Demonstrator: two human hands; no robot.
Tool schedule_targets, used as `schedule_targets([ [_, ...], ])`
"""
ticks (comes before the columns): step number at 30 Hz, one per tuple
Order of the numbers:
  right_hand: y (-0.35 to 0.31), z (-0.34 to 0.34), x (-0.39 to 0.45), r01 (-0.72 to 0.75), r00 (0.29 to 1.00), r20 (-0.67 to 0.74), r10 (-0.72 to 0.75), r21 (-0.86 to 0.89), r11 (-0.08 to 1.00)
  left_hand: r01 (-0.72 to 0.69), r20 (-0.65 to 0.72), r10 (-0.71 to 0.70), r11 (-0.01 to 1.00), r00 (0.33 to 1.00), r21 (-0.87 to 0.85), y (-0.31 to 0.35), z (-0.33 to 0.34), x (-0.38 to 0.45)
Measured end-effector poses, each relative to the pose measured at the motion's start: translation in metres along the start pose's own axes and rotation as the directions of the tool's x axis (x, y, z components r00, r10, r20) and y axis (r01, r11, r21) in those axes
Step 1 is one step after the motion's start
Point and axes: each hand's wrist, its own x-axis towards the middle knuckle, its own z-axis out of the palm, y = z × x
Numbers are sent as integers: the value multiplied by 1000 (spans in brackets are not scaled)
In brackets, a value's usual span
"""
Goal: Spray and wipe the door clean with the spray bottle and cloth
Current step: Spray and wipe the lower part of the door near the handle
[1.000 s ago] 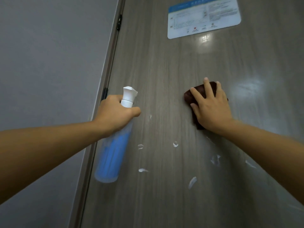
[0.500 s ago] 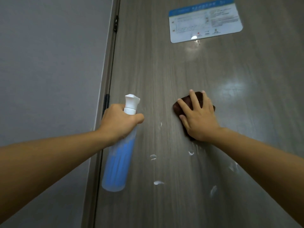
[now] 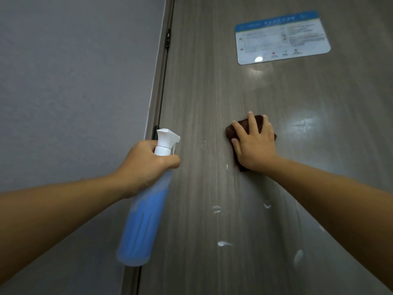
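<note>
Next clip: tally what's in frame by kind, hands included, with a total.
Hands: 2, left hand gripping the bottle, right hand flat on the cloth
Spray bottle: 1
Cloth: 1
Door: 1
Sign on the door: 1
Total: 6
White smears on the door are left uncounted.

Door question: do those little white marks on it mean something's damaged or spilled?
The white blobs dotted over the lower door look like wet foam, not damage. They sit below the brown cloth under the right hand. The left hand grips the spray bottle. Nothing else stands out.
</note>
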Motion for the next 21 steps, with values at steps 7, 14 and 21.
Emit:
schedule_targets([
  [7, -57, 7, 47, 182, 981, 65, -183, 20, 983, -31, -26, 32, 1000, 999, 3, -5, -31, -1],
  [14, -52, 6, 6, 535, 839, 120, -530, -13, 845, -15, -25, 14, 999, 1000, -41, 3, -28, 2],
  [21, -9, 3, -32, 580, 812, 142, -566, -80, 811, 2, 57, 0, 999, 998, -35, -6, -12, -6],
])
